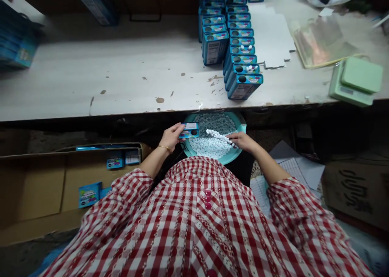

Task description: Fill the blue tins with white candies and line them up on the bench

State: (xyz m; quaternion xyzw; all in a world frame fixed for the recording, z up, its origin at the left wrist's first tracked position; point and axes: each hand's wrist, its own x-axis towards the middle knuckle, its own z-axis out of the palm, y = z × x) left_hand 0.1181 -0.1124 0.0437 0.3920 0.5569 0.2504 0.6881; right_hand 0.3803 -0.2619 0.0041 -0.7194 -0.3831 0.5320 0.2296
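My left hand [172, 138] is closed around a small blue candy box [191, 130], which has a dark round spot on its near face. The box is over the left rim of a turquoise basin [241, 123] filled with small white candies [209, 146]. At the basin's right side, my right hand [243, 141] grips a scoop [221, 137] heaped with white candies. Its shape is mostly hidden under them. The scoop's loaded end points toward the box, with a gap between them.
Two rows of upright blue boxes [244, 82] stand on the worn white table [130, 86], some with candies on top. A green scale [357, 80] sits at right. A cardboard carton [39, 188] holding several blue boxes is at lower left. Papers [291, 167] lie at lower right.
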